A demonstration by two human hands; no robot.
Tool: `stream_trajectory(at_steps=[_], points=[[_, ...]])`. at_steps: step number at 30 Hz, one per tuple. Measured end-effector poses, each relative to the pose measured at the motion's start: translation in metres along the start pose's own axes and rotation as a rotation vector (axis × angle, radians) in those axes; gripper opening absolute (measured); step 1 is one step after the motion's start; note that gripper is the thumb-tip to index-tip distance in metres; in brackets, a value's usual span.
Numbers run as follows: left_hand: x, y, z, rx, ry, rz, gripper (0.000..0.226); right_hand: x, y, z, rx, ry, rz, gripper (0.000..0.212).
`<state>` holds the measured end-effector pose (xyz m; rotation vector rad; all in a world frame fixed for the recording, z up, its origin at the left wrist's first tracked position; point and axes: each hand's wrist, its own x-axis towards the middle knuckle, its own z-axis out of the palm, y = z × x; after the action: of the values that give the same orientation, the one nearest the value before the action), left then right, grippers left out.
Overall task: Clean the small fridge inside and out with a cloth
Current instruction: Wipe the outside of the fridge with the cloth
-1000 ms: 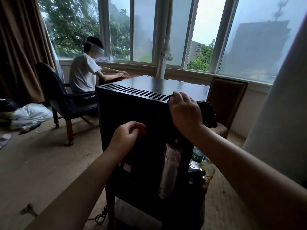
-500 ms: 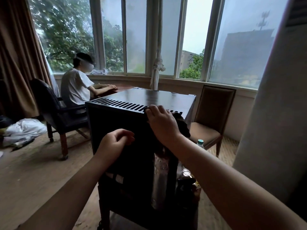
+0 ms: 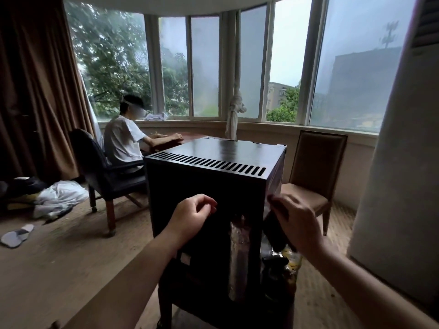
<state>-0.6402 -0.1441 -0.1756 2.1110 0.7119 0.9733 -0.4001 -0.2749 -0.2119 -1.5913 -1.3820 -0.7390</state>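
Right hand (image 3: 297, 224) has lowered its cloth (image 3: 275, 232) from fridge (image 3: 204, 186) top to side.

The small fridge (image 3: 206, 186) is black, with a row of vent slots along the near edge of its top. The left hand (image 3: 192, 217), fingers curled with nothing seen in it, is in front of the near panel. The right hand (image 3: 297, 224) grips a dark cloth (image 3: 275, 230) at the fridge's right corner. Behind, a person (image 3: 121, 138) sits at a table (image 3: 190, 137); a tan chair (image 3: 318, 157) stands to the right.
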Motion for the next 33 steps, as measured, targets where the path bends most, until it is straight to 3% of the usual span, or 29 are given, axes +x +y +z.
stream_trajectory(at_steps=[4, 10, 13, 16, 20, 23, 29, 33], points=[[0.0, 0.007, 0.02, 0.107, -0.042, 0.061, 0.013, -0.047, 0.014, 0.0, 0.065, -0.095, 0.09, 0.025], [-0.002, 0.02, 0.059, 0.146, -0.141, 0.074, 0.014, -0.048, 0.02, -0.023, 0.079, -0.129, 0.159, 0.025], [-0.01, 0.031, 0.082, 0.172, -0.28, 0.054, 0.016, -0.047, 0.017, -0.037, 0.142, -0.091, 0.217, 0.044], [-0.018, 0.049, 0.105, 0.122, -0.356, 0.059, 0.027, -0.054, 0.01, -0.054, 0.18, -0.142, 0.082, 0.059], [-0.022, 0.07, 0.13, 0.039, -0.451, 0.096, 0.034, -0.06, 0.01, -0.081, 0.215, -0.197, -0.001, 0.057], [-0.027, 0.086, 0.145, 0.052, -0.405, 0.181, 0.017, -0.062, 0.012, -0.101, 0.218, -0.208, -0.017, 0.057], [-0.035, 0.119, 0.152, 0.007, -0.376, 0.33, 0.021, -0.069, 0.016, -0.156, 0.113, -0.378, 0.029, 0.07], [-0.039, 0.137, 0.144, 0.05, -0.399, 0.402, 0.023, -0.071, 0.011, -0.19, 0.077, -0.375, 0.064, 0.056]])
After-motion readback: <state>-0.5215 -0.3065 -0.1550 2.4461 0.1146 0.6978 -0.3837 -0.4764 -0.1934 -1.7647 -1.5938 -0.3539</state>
